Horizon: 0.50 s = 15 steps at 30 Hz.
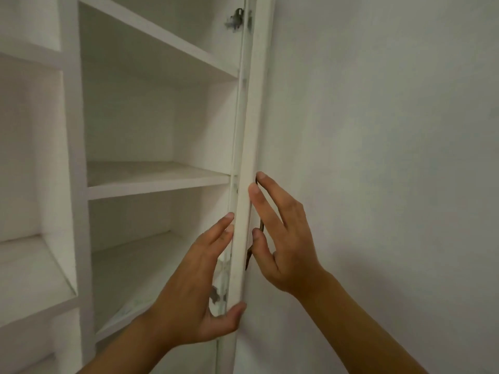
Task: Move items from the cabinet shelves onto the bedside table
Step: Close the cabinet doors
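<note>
Dim, even indoor light – soft and greyish, with no glare. Faint shadows sit under the shelves [158, 182] and beneath the forearms on the wall [391, 130]. Overall slightly soft, and straight edges bow near the frame's borders.

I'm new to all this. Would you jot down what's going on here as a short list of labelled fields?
Setting: white wooden cabinet beside a plain white wall
Door: white cabinet door, open, seen edge-on
Shelves: white shelves; no items visible on them
Left hand: fingers and thumb around the door's edge
Right hand: fingers on the door's outer face at the dark metal handle
Bedside table: out of view
</note>
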{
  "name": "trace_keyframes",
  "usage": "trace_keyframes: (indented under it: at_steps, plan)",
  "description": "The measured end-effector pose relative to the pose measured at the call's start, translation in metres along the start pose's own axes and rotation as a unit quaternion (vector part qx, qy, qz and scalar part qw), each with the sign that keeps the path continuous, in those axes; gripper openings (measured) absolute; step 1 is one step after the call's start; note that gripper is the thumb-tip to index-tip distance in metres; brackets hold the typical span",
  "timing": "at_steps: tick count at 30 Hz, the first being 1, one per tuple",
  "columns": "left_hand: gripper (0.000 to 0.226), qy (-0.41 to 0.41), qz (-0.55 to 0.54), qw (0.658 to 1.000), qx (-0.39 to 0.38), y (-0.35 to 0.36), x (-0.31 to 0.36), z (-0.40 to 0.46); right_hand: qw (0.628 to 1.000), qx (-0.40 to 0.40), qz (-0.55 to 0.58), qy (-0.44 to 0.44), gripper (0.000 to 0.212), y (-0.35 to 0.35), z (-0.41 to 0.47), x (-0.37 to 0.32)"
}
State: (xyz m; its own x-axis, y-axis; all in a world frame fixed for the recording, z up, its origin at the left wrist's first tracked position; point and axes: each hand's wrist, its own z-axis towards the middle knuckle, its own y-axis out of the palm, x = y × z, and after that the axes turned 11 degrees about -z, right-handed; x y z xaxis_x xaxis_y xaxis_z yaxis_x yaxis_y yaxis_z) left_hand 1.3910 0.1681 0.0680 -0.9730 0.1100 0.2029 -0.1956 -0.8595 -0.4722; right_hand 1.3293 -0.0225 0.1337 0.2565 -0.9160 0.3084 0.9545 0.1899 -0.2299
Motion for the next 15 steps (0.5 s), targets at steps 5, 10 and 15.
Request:
trace_keyframes:
  at_steps: [5, 10, 15]
  plan:
    - [0.105, 0.002, 0.062, 0.998, 0.007, -0.031, -0.006, -0.017, 0.999, 0.020, 0.036, -0.025, 0.062, 0.031, 0.018, -0.017]
    - [0.104, -0.030, 0.132, 0.991, 0.015, -0.065, -0.006, -0.032, 0.996, 0.032, 0.068, -0.037, 0.062, 0.064, 0.036, -0.038]
    - [0.109, -0.080, 0.188, 0.979, 0.023, -0.091, -0.004, -0.046, 0.993, 0.049, 0.103, -0.041, 0.064, 0.089, 0.050, -0.057]
